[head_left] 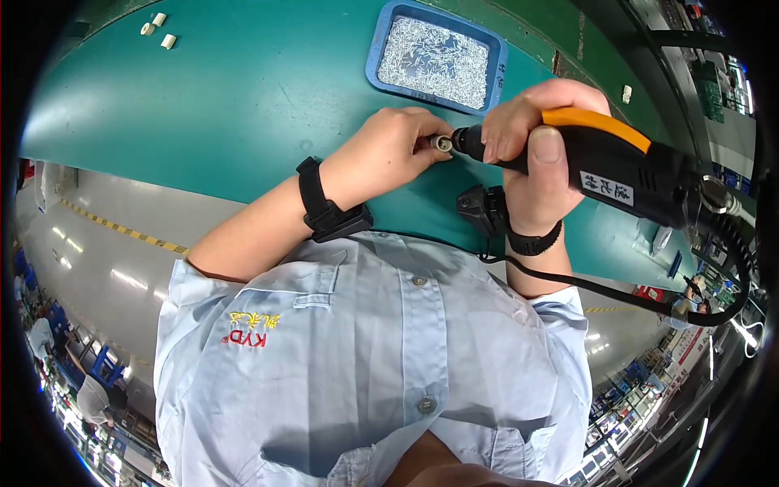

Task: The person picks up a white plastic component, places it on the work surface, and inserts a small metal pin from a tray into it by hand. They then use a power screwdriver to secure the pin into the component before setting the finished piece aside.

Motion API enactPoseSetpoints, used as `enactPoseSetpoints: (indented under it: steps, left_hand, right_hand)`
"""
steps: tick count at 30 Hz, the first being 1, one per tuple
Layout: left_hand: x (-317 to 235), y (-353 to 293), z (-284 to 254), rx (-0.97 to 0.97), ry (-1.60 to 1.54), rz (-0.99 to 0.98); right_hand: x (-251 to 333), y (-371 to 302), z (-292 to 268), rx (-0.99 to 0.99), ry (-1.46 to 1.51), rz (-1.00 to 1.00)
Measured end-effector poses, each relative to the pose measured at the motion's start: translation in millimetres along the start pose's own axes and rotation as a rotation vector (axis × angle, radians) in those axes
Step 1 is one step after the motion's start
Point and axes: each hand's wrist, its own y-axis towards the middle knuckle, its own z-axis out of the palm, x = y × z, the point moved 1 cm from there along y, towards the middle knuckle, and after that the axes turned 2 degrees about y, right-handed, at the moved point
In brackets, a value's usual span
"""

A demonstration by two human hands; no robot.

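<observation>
Between the thumb and fingers of my left hand [402, 144] is a small cream-coloured cylindrical part [441, 144], its hollow end facing right. My right hand [542, 146] is wrapped round a black electric screwdriver [629, 166] with an orange strip along its top. The tool lies nearly level, its nose pointing left at the part's open end. Whether the bit touches the part is too small to tell. Just beyond both hands stands a blue tray [438, 99] holding many small silvery pins or screws [430, 61].
Several small cream parts [168, 40] lie on the green table [243, 89] at the far left. Another pale part [626, 94] is at the right. A coiled black cord [742, 268] runs from the screwdriver down the right side. Each wrist wears a black strapped device [485, 209].
</observation>
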Motion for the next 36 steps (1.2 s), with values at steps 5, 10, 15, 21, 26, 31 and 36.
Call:
enactPoseSetpoints:
  steps: [5, 10, 15, 21, 26, 31, 36]
  left_hand:
    - [-16.2, 9.2, -15.0, -0.022, 0.028, 0.074]
    - [-4.0, 55.4, -41.1, -0.132, 0.400, 0.354]
    - [9.0, 79.9, -38.7, 0.152, 0.451, 0.132]
    - [12.0, 81.9, -44.8, -0.092, 0.421, 0.317]
    - [2.7, 68.9, -43.8, -0.148, 0.520, 0.348]
    - [-0.1, 59.9, -43.1, -0.088, 0.459, 0.217]
    - [-7.3, 41.8, -30.3, -0.126, 0.362, 0.348]
  right_hand:
    - [30.5, -4.3, -26.6, -0.029, 0.307, -0.158]
    - [42.1, -13.0, -39.0, -0.067, 0.224, -0.178]
    - [36.4, -22.6, -40.1, -0.079, 0.135, -0.161]
    - [35.5, -20.2, -43.2, -0.075, 0.133, -0.203]
    - [39.1, -17.1, -41.1, -0.105, 0.155, -0.150]
    - [40.1, -13.7, -37.5, -0.094, 0.170, -0.142]
    - [39.3, -10.2, -35.3, -0.082, 0.272, -0.212]
